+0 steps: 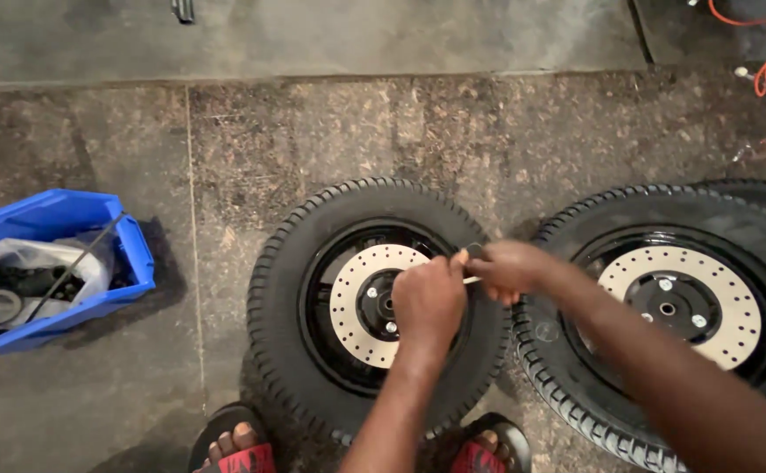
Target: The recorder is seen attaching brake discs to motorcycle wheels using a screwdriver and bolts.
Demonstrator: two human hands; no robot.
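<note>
Left hand: the left hand (429, 302) is hovering over the hub of the black knobbly tyre with its drilled silver brake disc (354, 308), fingers curling in a narrow grip; what it is pinching, I cannot tell.
Right hand: the right hand (510, 267) is closing its grip on a thin pale tool shaft (471, 279) at the wheel's right rim, just beside the left hand.
Wheel: it is lying flat on the speckled stone floor (225, 149), between the two sandalled feet (247, 451).
Neighbour: a second black wheel with a matching disc (681, 302) is touching it on the right.
Bin: a blue plastic bin of bagged parts (50, 271) is sitting well apart, left.
Doing it well: my judgement is that steadying the hub with one hand while the other is keeping the tool square should stop it slipping.
</note>
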